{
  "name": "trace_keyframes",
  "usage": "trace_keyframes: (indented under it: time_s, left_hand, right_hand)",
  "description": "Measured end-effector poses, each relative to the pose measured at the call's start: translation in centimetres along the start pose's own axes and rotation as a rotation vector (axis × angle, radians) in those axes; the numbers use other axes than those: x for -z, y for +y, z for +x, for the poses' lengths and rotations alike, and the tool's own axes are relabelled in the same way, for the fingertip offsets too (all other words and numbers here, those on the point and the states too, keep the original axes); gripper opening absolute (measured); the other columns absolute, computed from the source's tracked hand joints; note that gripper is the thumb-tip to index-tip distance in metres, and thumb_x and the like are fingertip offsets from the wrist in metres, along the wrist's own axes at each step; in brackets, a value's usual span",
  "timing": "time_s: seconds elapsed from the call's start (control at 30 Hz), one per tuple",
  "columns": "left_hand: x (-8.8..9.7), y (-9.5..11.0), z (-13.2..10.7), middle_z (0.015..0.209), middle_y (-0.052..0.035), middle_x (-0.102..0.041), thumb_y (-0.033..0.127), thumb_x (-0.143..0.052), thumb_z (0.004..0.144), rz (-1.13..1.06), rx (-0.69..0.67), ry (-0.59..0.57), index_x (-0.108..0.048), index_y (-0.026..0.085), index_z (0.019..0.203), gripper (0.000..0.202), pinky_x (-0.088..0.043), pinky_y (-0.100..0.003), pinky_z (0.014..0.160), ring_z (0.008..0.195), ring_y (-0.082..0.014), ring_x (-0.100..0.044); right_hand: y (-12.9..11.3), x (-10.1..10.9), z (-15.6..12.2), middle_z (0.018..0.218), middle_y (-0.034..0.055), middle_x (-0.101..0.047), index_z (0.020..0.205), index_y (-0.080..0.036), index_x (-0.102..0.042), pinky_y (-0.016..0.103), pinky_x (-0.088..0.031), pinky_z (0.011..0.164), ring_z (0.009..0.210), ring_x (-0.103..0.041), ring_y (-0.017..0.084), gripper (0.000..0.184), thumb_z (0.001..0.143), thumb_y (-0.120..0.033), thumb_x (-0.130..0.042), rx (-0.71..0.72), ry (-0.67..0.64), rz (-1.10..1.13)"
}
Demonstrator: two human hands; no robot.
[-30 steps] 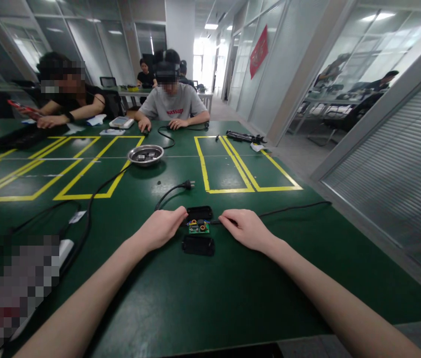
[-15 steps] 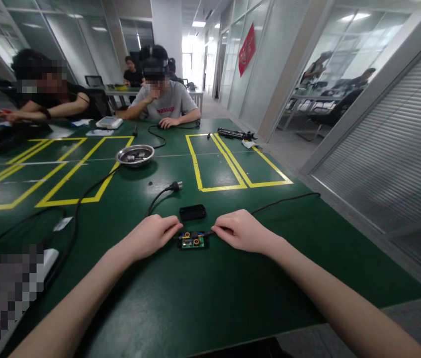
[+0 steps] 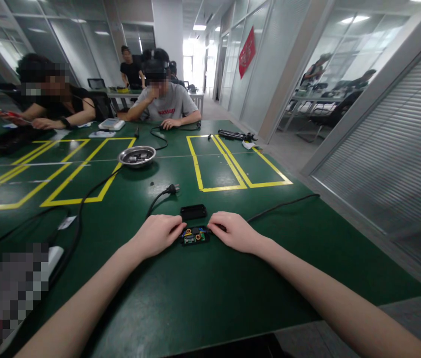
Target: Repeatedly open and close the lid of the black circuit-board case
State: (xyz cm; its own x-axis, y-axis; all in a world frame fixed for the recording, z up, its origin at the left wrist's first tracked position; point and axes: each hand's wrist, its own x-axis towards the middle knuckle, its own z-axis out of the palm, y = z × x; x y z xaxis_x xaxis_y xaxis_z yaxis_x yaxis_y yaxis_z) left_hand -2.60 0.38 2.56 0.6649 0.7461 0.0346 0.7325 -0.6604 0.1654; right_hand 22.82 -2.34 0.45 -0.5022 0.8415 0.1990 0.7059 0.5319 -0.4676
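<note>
A small green circuit board (image 3: 194, 235) with copper coils sits inside a black case half on the green table (image 3: 203, 298). My left hand (image 3: 158, 234) pinches its left end and my right hand (image 3: 232, 231) pinches its right end, fingers curled. A second black case half (image 3: 193, 212) lies just behind the board. A black cable (image 3: 281, 205) runs off to the right from the board, and another cable ends in a plug (image 3: 171, 189) behind my left hand.
A steel bowl (image 3: 136, 156) with small parts stands farther back among yellow floor-tape rectangles (image 3: 228, 164). A white power strip (image 3: 54, 254) and black cables lie at the left. Two people sit at the far side of the table. The table's edge runs along the right.
The circuit board now rests in the lower case half, which a second ago lay apart in front of it. Both hands have closed in on its ends.
</note>
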Motion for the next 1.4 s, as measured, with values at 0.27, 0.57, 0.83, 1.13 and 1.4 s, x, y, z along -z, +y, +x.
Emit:
trace_keyframes:
  time_s: [0.27, 0.57, 0.83, 1.13, 1.4]
  left_hand:
    - [-0.7, 0.0, 0.1, 0.077, -0.0035, -0.073, 0.034, -0.041, 0.107, -0.001, 0.009, 0.040, -0.063, 0.020, 0.082, 0.036, -0.036, -0.026, 0.061, 0.072, -0.0199, -0.069]
    - [-0.5, 0.2, 0.5, 0.077, -0.0047, -0.075, 0.039, -0.032, 0.110, 0.000, 0.136, 0.038, -0.069, 0.021, 0.086, 0.047, -0.038, -0.027, 0.063, 0.075, -0.0215, -0.071]
    - [-0.5, 1.1, 1.0, 0.076, -0.0101, -0.076, 0.046, -0.029, 0.109, 0.076, 0.315, 0.067, -0.073, 0.019, 0.086, 0.057, -0.040, -0.029, 0.065, 0.076, -0.0251, -0.073]
    - [-1.0, 0.8, 1.0, 0.093, -0.0080, -0.076, 0.040, -0.034, 0.109, 0.027, 0.288, 0.213, -0.068, 0.020, 0.105, 0.040, -0.047, -0.029, 0.070, 0.087, -0.0244, -0.073]
    - [-1.9, -0.3, 0.9, 0.106, -0.0080, -0.071, 0.030, -0.048, 0.102, -0.171, 0.142, 0.283, -0.068, 0.019, 0.111, 0.025, -0.054, -0.034, 0.088, 0.098, -0.0232, -0.068]
  right_hand:
    - [-0.7, -1.3, 0.9, 0.065, -0.0041, -0.060, 0.113, -0.023, -0.065, 0.028, -0.036, 0.067, 0.062, -0.055, 0.017, 0.020, 0.098, -0.015, -0.053, -0.196, 0.095, -0.051]
    - [-0.3, -0.8, 1.4, 0.058, -0.0084, -0.053, 0.115, -0.023, -0.058, 0.027, -0.036, 0.067, 0.057, -0.050, 0.016, 0.021, 0.095, -0.014, -0.057, -0.161, 0.068, -0.162]
    - [-0.4, -0.9, 1.8, 0.055, -0.0090, -0.053, 0.115, -0.021, -0.056, 0.028, -0.039, 0.071, 0.055, -0.051, 0.017, 0.022, 0.093, -0.015, -0.058, -0.147, 0.083, -0.255]
    - [-0.7, -0.5, 1.8, 0.057, -0.0070, -0.054, 0.118, -0.020, -0.058, 0.027, -0.036, 0.063, 0.059, -0.057, 0.018, 0.024, 0.094, -0.022, -0.060, -0.226, 0.086, -0.214]
    - [1.1, -1.6, 1.6, 0.104, 0.0090, -0.065, 0.111, -0.017, -0.069, 0.037, -0.049, 0.088, 0.100, -0.062, 0.023, 0.020, 0.094, -0.024, -0.064, -0.111, 0.228, -0.069]
